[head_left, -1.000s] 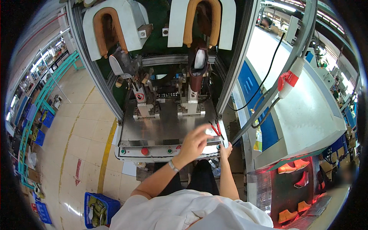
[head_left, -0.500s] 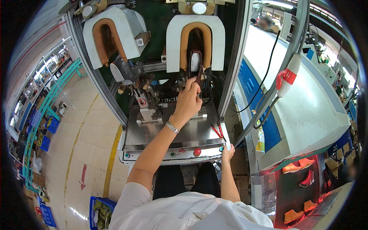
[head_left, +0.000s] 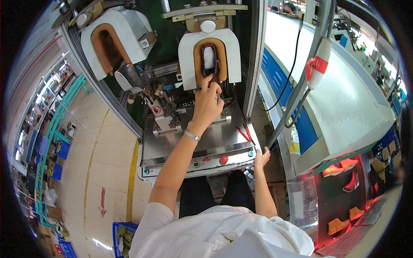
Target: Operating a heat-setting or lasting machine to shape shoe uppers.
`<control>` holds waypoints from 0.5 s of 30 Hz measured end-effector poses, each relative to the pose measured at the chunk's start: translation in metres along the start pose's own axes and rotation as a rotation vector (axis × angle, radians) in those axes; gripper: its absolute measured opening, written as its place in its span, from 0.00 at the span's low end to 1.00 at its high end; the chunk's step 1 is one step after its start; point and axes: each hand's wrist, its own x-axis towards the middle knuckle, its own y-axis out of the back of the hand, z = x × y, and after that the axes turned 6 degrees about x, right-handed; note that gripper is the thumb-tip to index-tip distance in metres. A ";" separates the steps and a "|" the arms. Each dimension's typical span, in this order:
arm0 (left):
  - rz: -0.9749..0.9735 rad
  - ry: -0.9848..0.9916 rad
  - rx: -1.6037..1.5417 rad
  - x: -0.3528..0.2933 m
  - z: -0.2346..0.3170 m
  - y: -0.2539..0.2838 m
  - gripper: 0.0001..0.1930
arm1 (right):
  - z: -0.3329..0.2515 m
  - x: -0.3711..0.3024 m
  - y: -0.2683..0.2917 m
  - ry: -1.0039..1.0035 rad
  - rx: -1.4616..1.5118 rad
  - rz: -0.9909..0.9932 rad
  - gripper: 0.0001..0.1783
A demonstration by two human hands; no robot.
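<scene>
A dark brown shoe upper (head_left: 216,69) with a white patch on top sits within the tan U-shaped pad (head_left: 198,53) of the right-hand white mould block (head_left: 186,60). My left hand (head_left: 208,101), wearing a metal watch, reaches up to the near end of the shoe upper. Its fingers are closed on that end, though their undersides are hidden. Beside the front right corner of the steel machine table (head_left: 172,148), close to a green button (head_left: 251,153), my right hand (head_left: 262,158) is held with its fingers apart and nothing in it.
A second mould block (head_left: 135,32) stands at left above a grey shoe form (head_left: 128,78). Red-handled pliers (head_left: 244,134) lie at the table's right. A red button (head_left: 223,159) is on the front panel. At right, orange shoes (head_left: 338,225) lie on a red-lit conveyor (head_left: 333,202).
The shoe upper now sits further inside the padded block, with my left hand still at its near end. My right hand has come slightly away from the table corner. The view has shifted.
</scene>
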 end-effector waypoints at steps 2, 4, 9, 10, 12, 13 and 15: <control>-0.049 0.000 -0.015 0.003 0.004 -0.005 0.13 | -0.033 0.010 0.019 0.199 0.355 -0.004 0.20; -0.035 0.013 -0.097 -0.002 0.002 -0.001 0.13 | -0.130 0.008 0.052 0.215 0.739 -0.190 0.15; 0.218 -0.122 -0.149 -0.046 0.022 -0.016 0.10 | -0.315 -0.037 0.228 0.711 1.443 -0.538 0.15; 0.135 -0.105 -0.296 -0.066 0.024 -0.028 0.09 | -0.353 -0.018 0.272 1.010 1.160 -1.297 0.08; -0.175 0.185 -0.616 -0.122 0.032 -0.023 0.11 | -0.364 -0.032 0.285 1.313 1.514 -1.280 0.08; -0.317 0.162 -0.610 -0.146 0.038 -0.029 0.09 | -0.363 -0.032 0.290 1.322 1.484 -1.254 0.08; -0.596 0.180 -0.639 -0.199 0.042 -0.029 0.07 | -0.359 -0.030 0.293 1.324 1.484 -1.301 0.06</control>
